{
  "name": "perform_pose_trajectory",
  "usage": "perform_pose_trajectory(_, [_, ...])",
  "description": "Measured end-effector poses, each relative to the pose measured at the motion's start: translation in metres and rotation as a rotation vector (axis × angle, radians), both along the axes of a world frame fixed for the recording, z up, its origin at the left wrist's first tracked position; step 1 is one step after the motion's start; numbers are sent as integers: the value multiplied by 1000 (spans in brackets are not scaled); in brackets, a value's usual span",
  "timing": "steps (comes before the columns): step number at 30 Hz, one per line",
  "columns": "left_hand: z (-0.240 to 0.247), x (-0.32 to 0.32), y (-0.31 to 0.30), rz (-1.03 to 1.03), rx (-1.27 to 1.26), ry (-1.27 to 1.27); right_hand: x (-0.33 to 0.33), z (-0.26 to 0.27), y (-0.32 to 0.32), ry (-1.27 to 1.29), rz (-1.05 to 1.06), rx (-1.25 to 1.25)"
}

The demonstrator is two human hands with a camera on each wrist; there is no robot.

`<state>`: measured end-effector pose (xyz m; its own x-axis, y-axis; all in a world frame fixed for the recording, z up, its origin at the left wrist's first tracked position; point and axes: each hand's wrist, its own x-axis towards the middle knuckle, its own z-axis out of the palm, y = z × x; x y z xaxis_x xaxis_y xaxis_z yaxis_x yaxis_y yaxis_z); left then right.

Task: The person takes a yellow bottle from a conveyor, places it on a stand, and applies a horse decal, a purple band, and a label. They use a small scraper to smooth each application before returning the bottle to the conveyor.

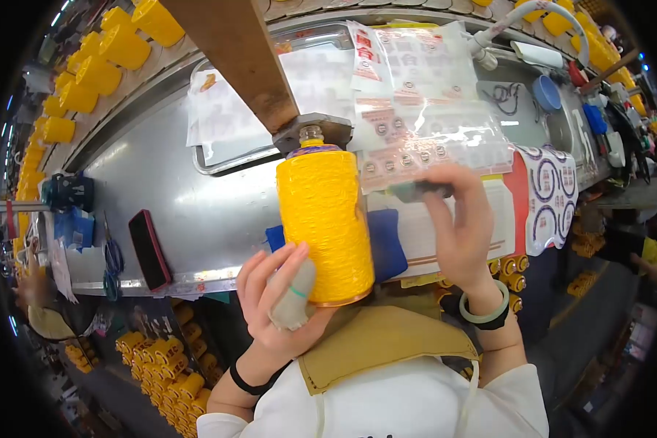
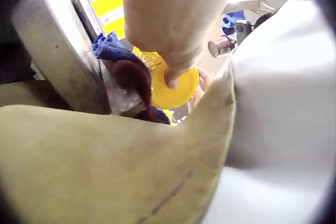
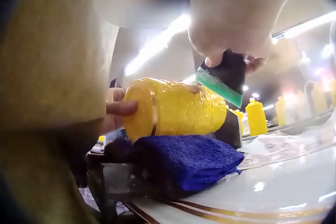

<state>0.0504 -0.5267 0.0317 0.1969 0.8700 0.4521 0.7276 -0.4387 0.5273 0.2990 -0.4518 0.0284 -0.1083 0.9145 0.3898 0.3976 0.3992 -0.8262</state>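
Observation:
A large yellow bottle [image 1: 327, 226] with a wrinkled yellow covering lies with its glass neck at a dark metal bracket [image 1: 314, 131]. My left hand [image 1: 274, 299] holds it at the base end; in the left wrist view the thumb presses on the round yellow base [image 2: 176, 88]. A pale grey piece with a green line [image 1: 293, 292] sits at the left fingers. In my right hand [image 1: 460, 219] I pinch a scraper [image 3: 223, 77] with a black body and green edge, just above the bottle's side. A folded blue cloth [image 3: 189, 161] lies under the bottle.
A wooden beam [image 1: 233, 58] runs down to the bracket. Printed plastic sheets [image 1: 423, 95] cover the right of the metal bench, with a tray [image 1: 219, 164] behind. A phone [image 1: 150, 250] and scissors [image 1: 112, 255] lie left. Yellow bottles [image 1: 124, 47] line the back.

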Motion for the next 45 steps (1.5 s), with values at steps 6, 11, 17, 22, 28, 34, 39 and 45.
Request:
perform_pose_trajectory(6, [-55,6,-3,136,78,-146,15,-5,-7,72,-47,-155])
perform_pose_trajectory(11, [-49,8,2,112,-169,-485,26,3,8,-159,-46,-189])
perform_pose_trajectory(17, [-47,12,2,82,-81,-413,38,-16,108,-588,16,-19])
perform_pose_trajectory(22, [-48,12,-1,87,-104,-406,17,-44,205,-842,1,-142])
perform_pose_trajectory(28, [-50,13,1,93,-121,-416,18,-72,239,-1007,3,-216])
perform_pose_trajectory(34, [-51,11,8,49,-99,-278,40,-53,221,-1081,78,-132])
perform_pose_trajectory(39, [-48,14,9,56,-99,-271,42,-67,231,-972,31,-28])
perform_pose_trajectory(45, [-55,15,6,82,-86,-389,37,-77,233,-1115,-59,120])
